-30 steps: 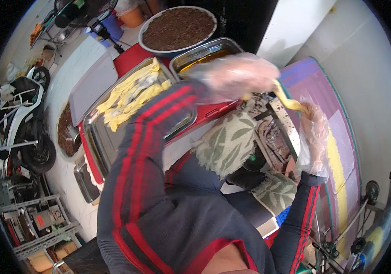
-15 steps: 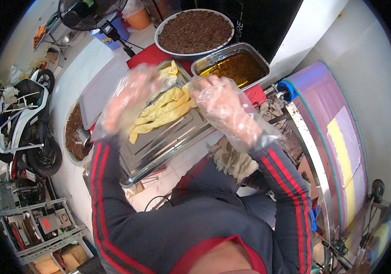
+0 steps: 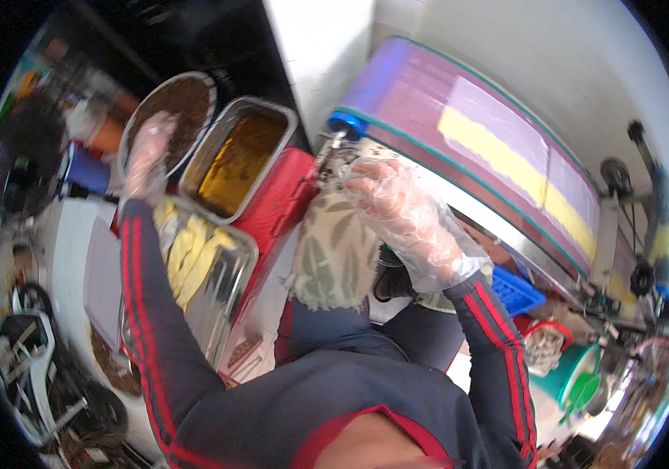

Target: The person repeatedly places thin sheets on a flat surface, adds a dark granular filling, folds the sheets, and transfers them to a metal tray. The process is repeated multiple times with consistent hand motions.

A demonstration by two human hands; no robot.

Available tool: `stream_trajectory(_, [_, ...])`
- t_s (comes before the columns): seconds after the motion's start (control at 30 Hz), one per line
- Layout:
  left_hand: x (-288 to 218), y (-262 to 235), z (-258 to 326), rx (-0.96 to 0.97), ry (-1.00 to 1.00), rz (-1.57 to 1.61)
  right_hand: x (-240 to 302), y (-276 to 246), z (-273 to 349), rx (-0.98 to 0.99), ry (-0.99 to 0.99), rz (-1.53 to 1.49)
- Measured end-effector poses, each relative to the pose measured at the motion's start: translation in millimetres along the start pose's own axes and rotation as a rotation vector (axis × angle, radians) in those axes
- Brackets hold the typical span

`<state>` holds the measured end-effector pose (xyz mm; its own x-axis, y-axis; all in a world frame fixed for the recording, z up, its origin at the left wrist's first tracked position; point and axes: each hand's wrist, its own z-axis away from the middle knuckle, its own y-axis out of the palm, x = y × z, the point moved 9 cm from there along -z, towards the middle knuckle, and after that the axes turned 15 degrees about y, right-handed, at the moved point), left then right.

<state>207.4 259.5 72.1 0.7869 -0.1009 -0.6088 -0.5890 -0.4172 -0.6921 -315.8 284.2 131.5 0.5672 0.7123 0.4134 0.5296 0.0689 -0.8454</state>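
Observation:
My left hand (image 3: 150, 152), in a clear plastic glove, reaches over the rim of a round white bowl (image 3: 211, 90) into dark brown crumbly stuff (image 3: 184, 98). Its fingers are blurred. Nearer me, pale yellow floppy strips (image 3: 193, 250) lie on a metal tray (image 3: 225, 297) beside that forearm. My right hand (image 3: 397, 207), gloved the same way, hangs above a leaf-patterned cloth (image 3: 330, 250) next to a machine with a clear curved cover. Its fingers look curled in; anything inside them is hidden.
A metal pan of yellow-brown liquid (image 3: 236, 168) stands right of the bowl, near a red surface (image 3: 283, 187). The machine's purple cover (image 3: 428, 94) fills the upper right. A blue basket (image 3: 518, 289) and a green bucket (image 3: 569, 371) sit at the right. A motorbike (image 3: 33, 367) stands left.
The view has swung to the right. My left hand has moved off the yellow strips into the bowl. My right hand has left the pan's near edge for the cloth and machine.

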Motion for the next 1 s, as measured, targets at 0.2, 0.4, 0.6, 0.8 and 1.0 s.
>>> stream_trajectory(0.2, [-275, 112, -61, 0.124, 0.364, 0.282, -48, -24, 44, -0.104, 0.143, -0.098])
stream_trajectory(0.4, [-434, 372, -92, 0.391, 0.496, 0.161, -87, -56, 96, -0.190, 0.306, -0.137])
stream_trajectory(0.6, [-559, 510, -20, 0.322, 1.031, 0.155, -136, -95, 133, -0.264, 0.471, -0.154])
stream_trajectory(0.8, [-482, 451, -97, 0.088, 0.767, 0.533, -190, -137, 122, -0.390, 0.491, 0.010])
stream_trajectory(1.0, [-376, 427, -190, 0.024, 0.519, -0.221, -325, -158, 60, -0.573, 0.630, 0.238])
